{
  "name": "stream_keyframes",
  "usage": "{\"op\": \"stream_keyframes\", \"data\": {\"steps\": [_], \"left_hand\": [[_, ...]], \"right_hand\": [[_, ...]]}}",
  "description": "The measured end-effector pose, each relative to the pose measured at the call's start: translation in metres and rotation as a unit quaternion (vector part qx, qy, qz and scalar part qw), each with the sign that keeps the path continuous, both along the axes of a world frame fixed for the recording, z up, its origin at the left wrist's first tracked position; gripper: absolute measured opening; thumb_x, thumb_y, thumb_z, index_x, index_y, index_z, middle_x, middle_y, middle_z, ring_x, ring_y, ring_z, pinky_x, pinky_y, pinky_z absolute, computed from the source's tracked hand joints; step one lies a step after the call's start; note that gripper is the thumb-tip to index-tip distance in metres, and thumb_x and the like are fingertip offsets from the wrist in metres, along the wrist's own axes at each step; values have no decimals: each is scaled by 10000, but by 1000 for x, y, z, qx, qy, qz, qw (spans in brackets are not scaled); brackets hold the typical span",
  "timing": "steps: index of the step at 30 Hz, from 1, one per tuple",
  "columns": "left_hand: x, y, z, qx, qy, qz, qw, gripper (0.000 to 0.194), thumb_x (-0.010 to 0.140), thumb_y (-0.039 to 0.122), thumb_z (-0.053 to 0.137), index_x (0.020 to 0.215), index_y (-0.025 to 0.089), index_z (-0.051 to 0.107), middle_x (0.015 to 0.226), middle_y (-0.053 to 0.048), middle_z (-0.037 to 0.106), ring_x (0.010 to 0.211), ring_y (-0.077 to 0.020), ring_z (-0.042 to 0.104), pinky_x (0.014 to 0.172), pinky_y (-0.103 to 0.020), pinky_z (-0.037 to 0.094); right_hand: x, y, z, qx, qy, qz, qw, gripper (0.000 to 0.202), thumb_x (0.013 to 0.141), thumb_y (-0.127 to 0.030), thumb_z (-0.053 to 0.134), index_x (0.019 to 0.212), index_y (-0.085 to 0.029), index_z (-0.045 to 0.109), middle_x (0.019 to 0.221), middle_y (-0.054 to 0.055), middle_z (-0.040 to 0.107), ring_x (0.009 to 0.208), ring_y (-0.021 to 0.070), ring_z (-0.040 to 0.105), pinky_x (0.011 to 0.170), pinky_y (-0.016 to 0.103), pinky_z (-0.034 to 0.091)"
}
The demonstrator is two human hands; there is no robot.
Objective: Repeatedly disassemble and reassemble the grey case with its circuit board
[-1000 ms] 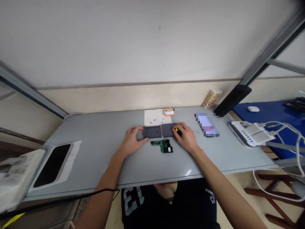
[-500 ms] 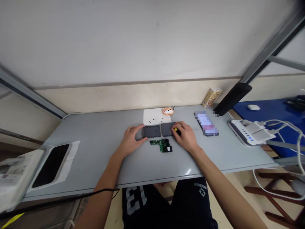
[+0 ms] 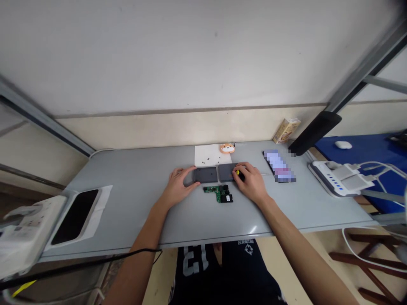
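Two dark grey case halves lie side by side on the grey table. My left hand (image 3: 179, 185) grips the left case half (image 3: 206, 174) at its left edge, between thumb and fingers. My right hand (image 3: 249, 181) is closed round a yellow and black screwdriver (image 3: 241, 174), whose thin shaft points to the right; its fingers also touch the right case half (image 3: 226, 173). A green circuit board (image 3: 220, 193) with black parts lies just in front of the halves. Behind them, several tiny dark screws rest on a white paper (image 3: 203, 153).
An orange and white animal-faced case (image 3: 227, 148) sits on the paper's corner. To the right are a lit phone (image 3: 280, 166), a small carton (image 3: 286, 130), a black cylinder (image 3: 315, 132) and a power strip (image 3: 337, 180). Another phone (image 3: 76, 217) lies at the left.
The view has shifted slightly, so the things on the table appear a little further right. Both hands keep their places and their holds. The legs below the table have moved.
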State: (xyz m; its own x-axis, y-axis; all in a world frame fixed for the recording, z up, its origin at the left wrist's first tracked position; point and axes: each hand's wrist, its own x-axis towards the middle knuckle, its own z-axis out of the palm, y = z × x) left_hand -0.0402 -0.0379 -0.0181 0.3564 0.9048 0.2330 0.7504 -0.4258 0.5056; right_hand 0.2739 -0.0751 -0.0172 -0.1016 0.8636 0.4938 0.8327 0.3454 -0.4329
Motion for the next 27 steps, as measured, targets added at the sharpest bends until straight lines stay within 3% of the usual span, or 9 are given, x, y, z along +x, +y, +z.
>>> {"op": "stream_keyframes", "data": {"steps": [16, 27], "left_hand": [[0, -1, 3, -15, -3, 4, 1000, 570, 888, 421, 727, 1426, 341, 555, 1323, -70, 624, 1296, -295, 472, 1136, -490, 352], [0, -1, 3, -9, 1, 1, 1000, 565, 892, 403, 731, 1425, 337, 558, 1320, -69, 629, 1293, -289, 473, 1135, -480, 353]], "right_hand": [[1, 0, 2, -3, 14, -9, 1000, 139, 991, -298, 554, 985, -245, 683, 1130, 61, 699, 1040, 234, 673, 858, 395, 466], [2, -1, 2, 4, 19, 4, 1000, 153, 969, -371, 611, 1009, -254, 700, 1156, 75, 701, 1065, 255, 680, 887, 418, 488]]}}
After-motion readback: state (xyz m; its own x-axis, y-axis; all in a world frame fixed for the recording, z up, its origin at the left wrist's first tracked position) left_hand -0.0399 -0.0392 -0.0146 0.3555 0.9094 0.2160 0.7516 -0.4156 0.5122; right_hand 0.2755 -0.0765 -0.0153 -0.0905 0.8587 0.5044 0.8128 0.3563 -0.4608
